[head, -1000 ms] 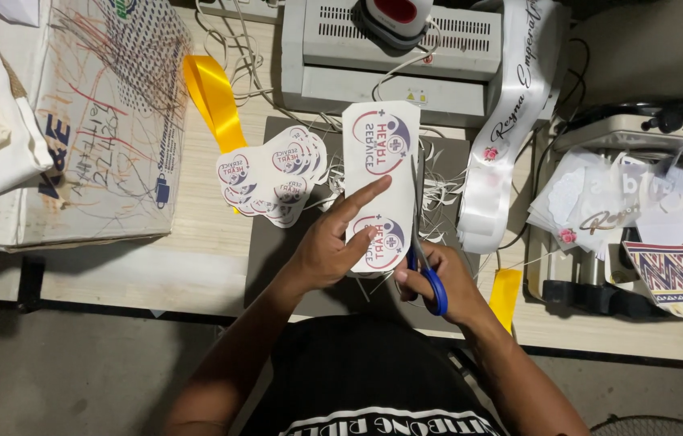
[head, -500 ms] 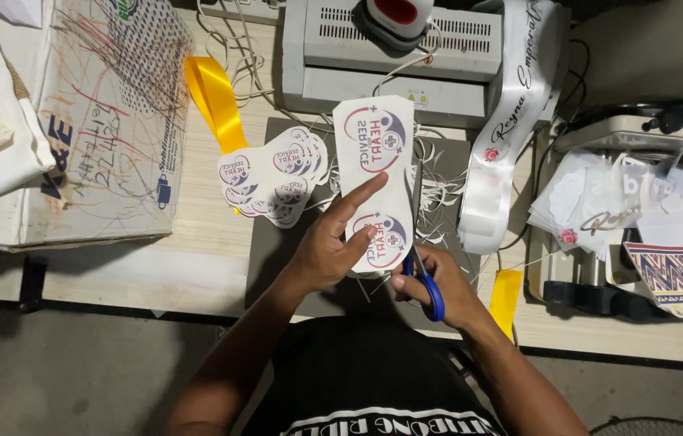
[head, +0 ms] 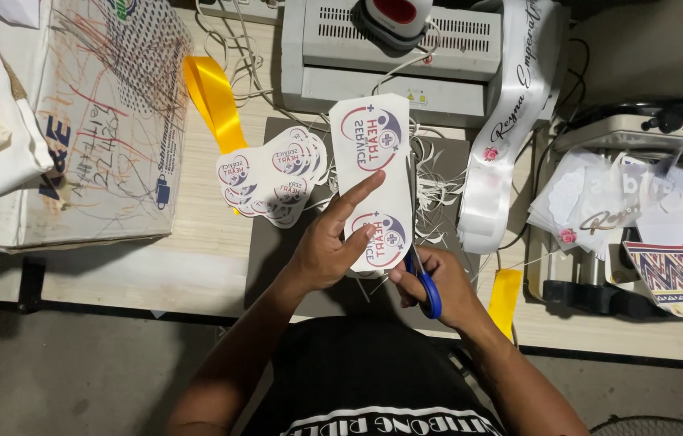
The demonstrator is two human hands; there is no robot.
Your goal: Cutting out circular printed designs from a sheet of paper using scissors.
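My left hand (head: pixel 329 246) holds a white paper strip (head: pixel 374 173) printed with two round red-and-blue logos, index finger stretched up along it. My right hand (head: pixel 438 287) grips blue-handled scissors (head: pixel 428 291) at the strip's lower right edge, by the lower logo. A fanned pile of cut-out round logo stickers (head: pixel 275 176) lies on the grey mat (head: pixel 277 250) just left of the strip. Thin white paper trimmings (head: pixel 437 190) are scattered to the right of it.
A grey laminator (head: pixel 394 60) stands at the back. A yellow ribbon (head: pixel 214 101) and a white printed sash (head: pixel 507 121) lie on the wooden table (head: pixel 115 270). A scribbled cardboard box (head: pixel 99 121) sits left; a machine with paper scraps (head: pixel 624 202) sits right.
The strip has tilted slightly and shifted a little in my left hand while the scissors stay at its lower right edge. Otherwise nothing has moved.
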